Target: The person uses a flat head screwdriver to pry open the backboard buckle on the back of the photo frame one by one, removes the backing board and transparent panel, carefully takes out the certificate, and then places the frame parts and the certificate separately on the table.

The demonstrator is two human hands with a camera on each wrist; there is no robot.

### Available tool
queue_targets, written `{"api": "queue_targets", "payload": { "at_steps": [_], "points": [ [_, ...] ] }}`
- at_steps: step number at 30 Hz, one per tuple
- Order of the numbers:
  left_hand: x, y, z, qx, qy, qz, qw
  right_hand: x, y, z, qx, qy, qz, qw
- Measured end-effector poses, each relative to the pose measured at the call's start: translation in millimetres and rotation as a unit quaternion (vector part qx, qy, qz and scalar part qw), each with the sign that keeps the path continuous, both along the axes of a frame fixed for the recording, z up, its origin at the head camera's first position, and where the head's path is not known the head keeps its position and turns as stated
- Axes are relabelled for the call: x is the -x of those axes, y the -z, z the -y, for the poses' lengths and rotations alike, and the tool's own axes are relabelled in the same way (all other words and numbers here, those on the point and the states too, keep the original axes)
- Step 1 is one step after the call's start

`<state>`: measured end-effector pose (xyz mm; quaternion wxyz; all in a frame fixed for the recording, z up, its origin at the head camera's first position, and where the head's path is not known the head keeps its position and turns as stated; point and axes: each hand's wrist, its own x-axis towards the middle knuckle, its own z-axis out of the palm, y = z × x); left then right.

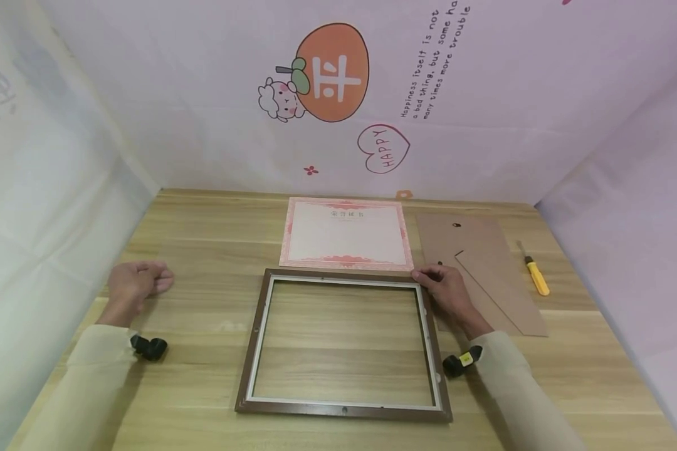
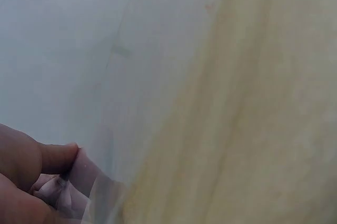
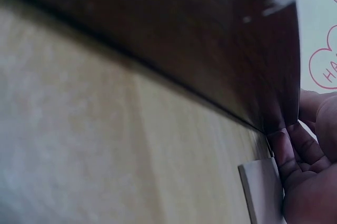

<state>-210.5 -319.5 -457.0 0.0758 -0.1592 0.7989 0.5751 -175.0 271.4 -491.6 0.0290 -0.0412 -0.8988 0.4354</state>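
A brown picture frame (image 1: 344, 410) lies on the wooden table with its pale inner lip facing up; only table shows through it. My right hand (image 1: 448, 291) grips its far right corner, thumb and fingers at the dark frame side (image 3: 210, 40) in the right wrist view. Left of the frame, my left hand (image 1: 138, 285) pinches the edge of a clear sheet (image 1: 209, 294), faintly visible by its outline and glare. In the left wrist view, thumb and fingers (image 2: 58, 158) meet at the see-through edge.
A pink-bordered certificate (image 1: 344, 235) lies just beyond the frame. To the right is a brown backing board (image 1: 474, 250) with a stand flap, partly behind my right hand. A yellow-handled screwdriver (image 1: 536, 275) lies farther right. Printed cloth (image 1: 214, 113) walls the table's back and sides.
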Motion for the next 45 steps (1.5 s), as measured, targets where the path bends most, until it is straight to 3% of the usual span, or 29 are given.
{"api": "queue_targets", "payload": {
  "at_steps": [4,7,10,13,14,17,21,25,30,37,43,45],
  "points": [
    [3.7,1.4,-1,0.041,-0.010,-0.008,0.9991,-0.8,-0.1,0,0.003,0.002,0.000,1.000],
    [5.8,1.9,-2,0.106,-0.018,-0.003,0.9942,-1.4,0.0,0,0.005,0.002,0.003,1.000],
    [7.6,2.2,-1,0.215,-0.015,-0.017,0.9763,-1.3,0.4,2,0.002,0.001,0.003,1.000],
    [9.3,2.2,-1,0.322,-0.001,-0.032,0.9462,-1.2,0.1,2,0.000,0.001,0.000,1.000],
    [9.9,2.2,-1,0.349,0.005,-0.034,0.9365,-1.2,0.0,2,0.000,0.002,-0.002,1.000],
    [11.4,1.4,1,0.387,0.023,-0.018,0.9215,-1.2,0.1,2,0.000,0.001,-0.003,1.000],
    [12.6,1.0,2,0.402,0.037,0.001,0.9151,-1.1,0.8,2,0.002,0.001,0.000,1.000],
    [11.7,0.3,0,0.398,0.040,-0.004,0.9166,-0.8,1.6,2,0.003,-0.001,0.001,1.000],
    [9.7,-1.9,-2,0.406,0.045,-0.018,0.9126,0.0,1.9,3,0.005,-0.001,-0.001,1.000],
    [10.9,-5.3,-9,0.439,0.069,-0.045,0.8944,3.4,3.3,2,0.006,0.002,-0.027,1.000],
    [2.5,-15.1,-22,0.437,0.129,-0.033,0.8895,-3.5,5.5,1,-0.008,0.020,-0.082,0.996],
    [-3.4,-19.9,-32,0.427,0.153,-0.046,0.8899,-10.6,-0.5,-1,-0.017,0.018,-0.109,0.994]
  ]
}}
